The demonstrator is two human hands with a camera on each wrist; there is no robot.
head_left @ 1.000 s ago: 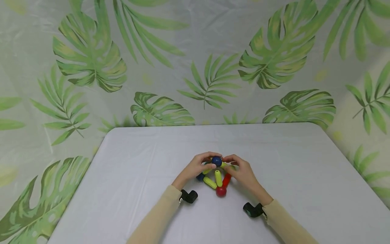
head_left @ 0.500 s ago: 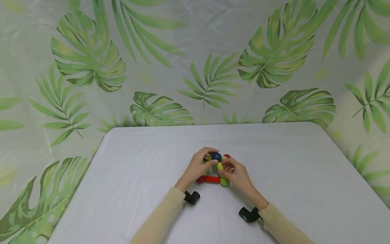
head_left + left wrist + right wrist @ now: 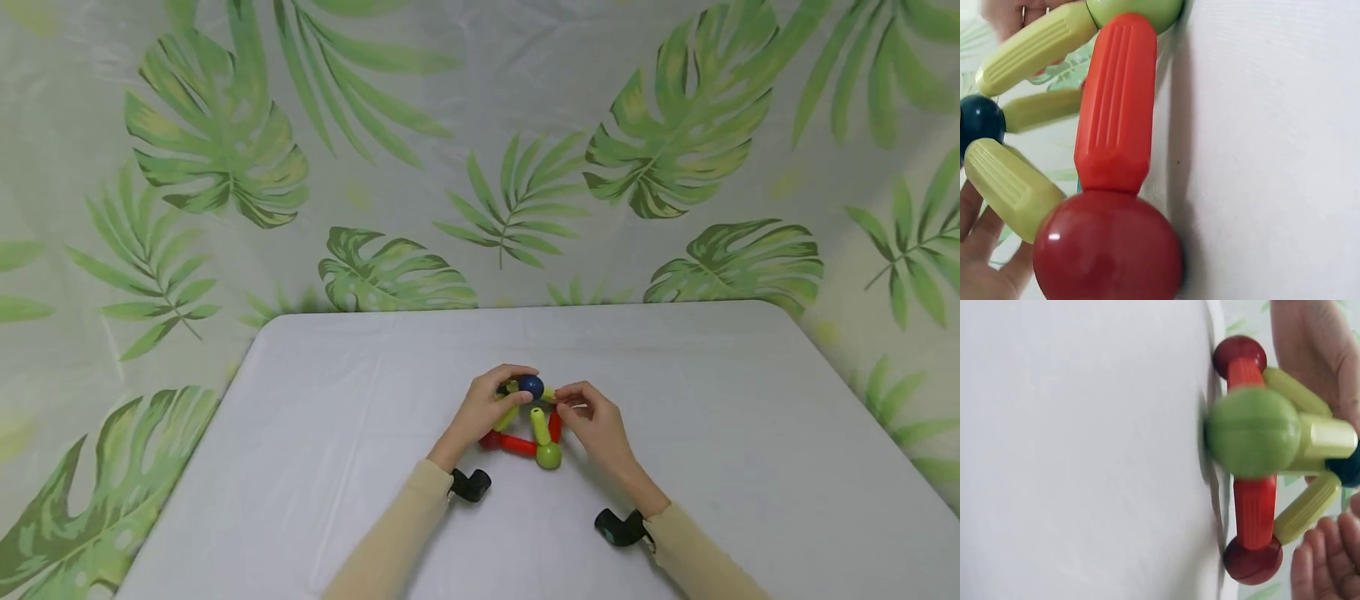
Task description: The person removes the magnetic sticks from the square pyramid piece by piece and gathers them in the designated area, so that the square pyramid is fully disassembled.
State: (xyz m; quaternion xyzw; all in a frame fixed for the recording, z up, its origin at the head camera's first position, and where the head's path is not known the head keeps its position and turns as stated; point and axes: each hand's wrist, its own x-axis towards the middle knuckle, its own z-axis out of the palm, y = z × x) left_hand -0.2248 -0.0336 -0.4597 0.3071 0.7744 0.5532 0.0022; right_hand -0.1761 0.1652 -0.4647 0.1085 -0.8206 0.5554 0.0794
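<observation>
Head view: at left, the left hand (image 3: 480, 410) pinches a glossy blue ball (image 3: 532, 387) at the peak of a pyramid-like frame standing between the hands on the white tabletop (image 3: 360, 400). Just beside the left hand, a shiny dark red ball (image 3: 490, 441) joins a red rod (image 3: 518, 446), apparently hard plastic, grooved lengthwise, running rightward to a smooth green ball (image 3: 548, 456) in front of both hands. From there a ribbed yellow-green rod (image 3: 540, 428) leans upward, its long axis toward the blue ball, its holed tip apparently just short of it and nearer the left thumb than the right fingers. At right, the right hand (image 3: 597, 421), fingers loosely bent and gripping nothing visible, is beside a second yellow-green rod (image 3: 549, 394); whether they touch cannot be told.
</observation>
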